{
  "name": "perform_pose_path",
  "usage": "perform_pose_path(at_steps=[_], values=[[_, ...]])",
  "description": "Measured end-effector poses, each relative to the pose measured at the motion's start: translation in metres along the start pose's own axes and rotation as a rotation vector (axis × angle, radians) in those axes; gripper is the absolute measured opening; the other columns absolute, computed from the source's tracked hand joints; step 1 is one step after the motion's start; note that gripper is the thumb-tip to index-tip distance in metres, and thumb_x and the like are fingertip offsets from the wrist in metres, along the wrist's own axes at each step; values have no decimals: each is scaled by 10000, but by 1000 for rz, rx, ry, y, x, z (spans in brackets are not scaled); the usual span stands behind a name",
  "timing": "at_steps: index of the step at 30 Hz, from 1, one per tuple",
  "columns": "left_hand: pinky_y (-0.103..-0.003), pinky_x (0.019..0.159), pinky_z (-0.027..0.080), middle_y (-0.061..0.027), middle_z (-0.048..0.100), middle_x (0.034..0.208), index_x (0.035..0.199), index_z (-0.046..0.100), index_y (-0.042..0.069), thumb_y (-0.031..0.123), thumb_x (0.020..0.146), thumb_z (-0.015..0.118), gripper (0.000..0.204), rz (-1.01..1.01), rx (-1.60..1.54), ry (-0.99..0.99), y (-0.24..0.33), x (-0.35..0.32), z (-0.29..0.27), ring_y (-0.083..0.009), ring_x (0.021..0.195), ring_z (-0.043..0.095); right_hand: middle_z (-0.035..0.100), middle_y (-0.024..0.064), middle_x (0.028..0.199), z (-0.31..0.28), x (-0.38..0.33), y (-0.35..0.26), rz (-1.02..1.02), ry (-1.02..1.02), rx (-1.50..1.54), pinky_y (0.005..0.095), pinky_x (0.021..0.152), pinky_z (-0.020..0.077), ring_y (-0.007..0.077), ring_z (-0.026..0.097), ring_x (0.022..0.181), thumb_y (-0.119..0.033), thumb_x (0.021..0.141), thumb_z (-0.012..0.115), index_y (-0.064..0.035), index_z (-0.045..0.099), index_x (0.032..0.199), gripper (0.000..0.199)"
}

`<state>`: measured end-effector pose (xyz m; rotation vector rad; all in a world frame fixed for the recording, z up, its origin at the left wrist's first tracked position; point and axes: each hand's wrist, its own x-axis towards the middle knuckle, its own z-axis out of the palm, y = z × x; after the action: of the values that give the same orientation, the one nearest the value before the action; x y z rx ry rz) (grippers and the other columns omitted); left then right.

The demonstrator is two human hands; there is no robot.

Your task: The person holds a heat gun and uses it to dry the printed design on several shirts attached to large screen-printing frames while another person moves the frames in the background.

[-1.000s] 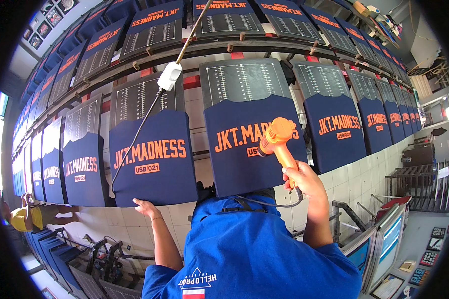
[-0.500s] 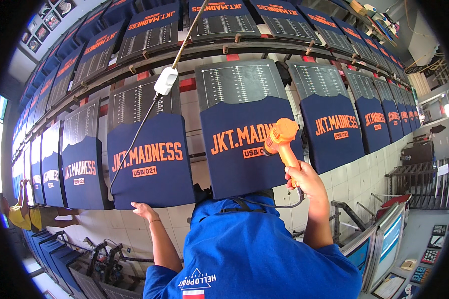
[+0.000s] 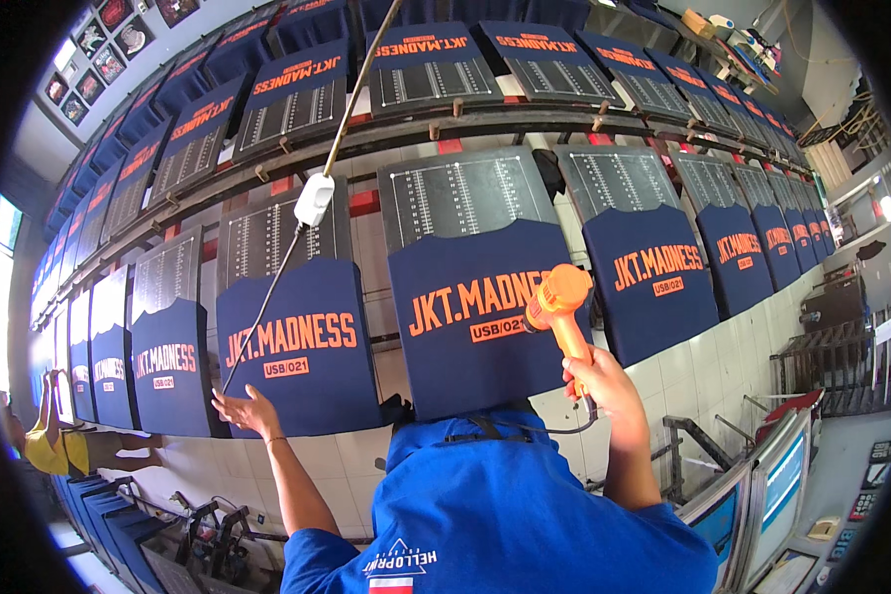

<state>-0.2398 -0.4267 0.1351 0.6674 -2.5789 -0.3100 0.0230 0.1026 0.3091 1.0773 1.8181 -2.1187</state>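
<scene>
Navy shirt (image 3: 302, 346) on its board, printed orange — soft, limp cloth; left hand (image 3: 243, 411) flat, open on its lower hem. Right hand (image 3: 596, 381) closed round orange heat gun (image 3: 559, 302) — light, rigid, taken by the handle.

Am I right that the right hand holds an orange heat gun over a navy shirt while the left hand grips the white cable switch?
Not quite. In the head view the left hand lies flat on the lower edge of a navy shirt; the white switch hangs untouched above. The right hand does hold the orange heat gun over a shirt.
</scene>
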Motion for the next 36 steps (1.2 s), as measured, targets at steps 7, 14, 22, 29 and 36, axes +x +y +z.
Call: perform_pose_path(at_steps=[7,14,22,29,36], values=[[-457,957,381,-152,586,1213,1307,461,53,140,926,542,399,417,-122,-186,14,27,-8,-335,1136,520,578,51,764,2,1,-12,24,-107,73,269,539,489,142,598,597,-183,913,599,-10,533,1029,219],[-453,773,438,-178,600,904,921,550,3,187,974,474,206,448,-24,-163,-35,64,-63,-370,909,568,584,51,760,42,17,-13,15,-292,103,280,572,509,145,606,618,-199,883,638,-14,520,1031,265],[-476,739,448,-237,597,958,982,542,-32,127,986,430,195,322,-21,76,-171,193,-126,-427,870,582,545,48,775,170,39,-24,83,-563,61,272,581,517,143,593,622,-205,893,644,-1,498,1039,290],[-476,761,498,-244,637,1048,1130,559,8,131,970,416,247,295,149,454,-291,379,-208,-413,943,628,568,50,751,305,45,-23,-15,-431,88,271,554,518,147,608,594,-240,915,616,-11,522,1016,268],[-521,756,467,-253,622,1093,1164,532,-16,306,1026,384,380,52,212,418,-387,472,-213,-468,956,580,561,43,717,391,24,-27,-66,-38,113,268,523,509,141,601,575,-259,911,619,-21,530,1001,270]])
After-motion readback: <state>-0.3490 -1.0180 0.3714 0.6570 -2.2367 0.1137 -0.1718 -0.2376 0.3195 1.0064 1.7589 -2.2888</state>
